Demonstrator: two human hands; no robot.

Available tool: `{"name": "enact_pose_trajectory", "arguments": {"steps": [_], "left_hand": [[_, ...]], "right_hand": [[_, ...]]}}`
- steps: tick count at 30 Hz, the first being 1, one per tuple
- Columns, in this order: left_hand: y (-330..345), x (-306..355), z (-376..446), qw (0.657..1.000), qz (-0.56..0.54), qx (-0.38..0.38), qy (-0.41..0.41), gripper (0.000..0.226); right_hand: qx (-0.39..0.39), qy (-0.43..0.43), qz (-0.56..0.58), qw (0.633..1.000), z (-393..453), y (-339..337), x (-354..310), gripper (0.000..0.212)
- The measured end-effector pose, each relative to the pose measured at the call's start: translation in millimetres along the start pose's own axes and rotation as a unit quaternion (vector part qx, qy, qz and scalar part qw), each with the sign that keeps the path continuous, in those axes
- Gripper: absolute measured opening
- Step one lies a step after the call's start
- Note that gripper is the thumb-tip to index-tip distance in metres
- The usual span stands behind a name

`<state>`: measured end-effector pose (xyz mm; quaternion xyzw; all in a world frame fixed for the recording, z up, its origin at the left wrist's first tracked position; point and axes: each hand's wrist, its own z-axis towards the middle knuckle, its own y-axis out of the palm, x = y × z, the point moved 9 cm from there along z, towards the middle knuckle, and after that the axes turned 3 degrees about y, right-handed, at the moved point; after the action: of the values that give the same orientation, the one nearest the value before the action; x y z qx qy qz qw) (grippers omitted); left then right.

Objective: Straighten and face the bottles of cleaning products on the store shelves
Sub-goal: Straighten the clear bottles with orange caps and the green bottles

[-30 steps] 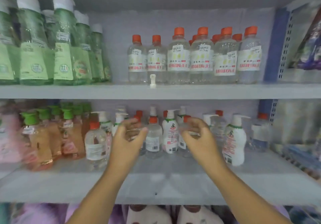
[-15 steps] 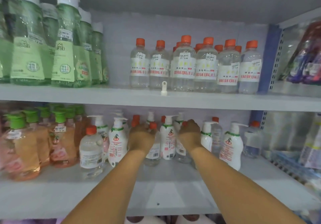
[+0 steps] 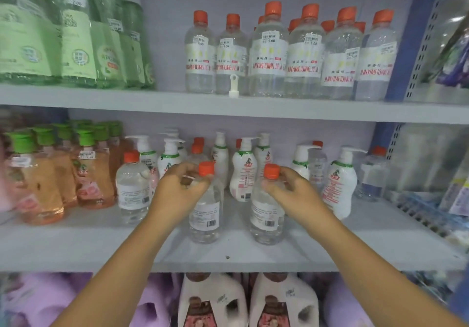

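Left hand and right hand each grip a clear bottle's neck on the middle shelf. The bottles, left and right, look full, rigid, probably slippery.

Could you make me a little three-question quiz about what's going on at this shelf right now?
1. True or false: each hand holds a clear bottle by its neck.
2. Which side of the held bottles faces the camera? A) brand front B) barcode back
3. What colour are the caps on the peach bottles at far left?

Key:
1. True: left hand on left bottle, right hand on right bottle.
2. B.
3. Green, on the peach bottles.
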<state>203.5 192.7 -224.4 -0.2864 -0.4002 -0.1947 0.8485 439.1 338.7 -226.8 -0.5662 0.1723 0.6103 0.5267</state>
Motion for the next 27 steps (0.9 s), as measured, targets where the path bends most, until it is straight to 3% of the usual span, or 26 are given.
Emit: {"name": "enact_pose_trajectory", "arguments": {"steps": [5,12,17,22,27], "left_hand": [[17.1,-14.4,-26.6,0.992,-0.058,-0.108,-0.043,0.049],[-1.7,-7.0,-37.5,0.993,-0.069,-0.088,-0.04,0.076],[-40.6,32.6,-51.8,0.997,-0.045,-0.067,0.007,0.064],[-81.9,105.7,-74.4,0.991,-0.054,-0.095,0.081,0.084],[-134.8,201.7,-63.8,0.983,-0.044,0.001,0.177,0.064]], "right_hand": [[-0.046,0.019,0.011,0.999,-11.7,5.9,7.4,0.049],[-0.078,-0.01,-0.005,0.997,-15.7,8.8,-11.2,0.041],[-0.123,-0.049,-0.004,0.991,-27.7,6.7,-49.0,0.034],[-0.21,-0.119,-0.022,0.97,-67.2,6.4,-108.2,0.05],[-0.218,-0.221,0.016,0.951,-86.1,-33.8,-204.8,0.044]]}}
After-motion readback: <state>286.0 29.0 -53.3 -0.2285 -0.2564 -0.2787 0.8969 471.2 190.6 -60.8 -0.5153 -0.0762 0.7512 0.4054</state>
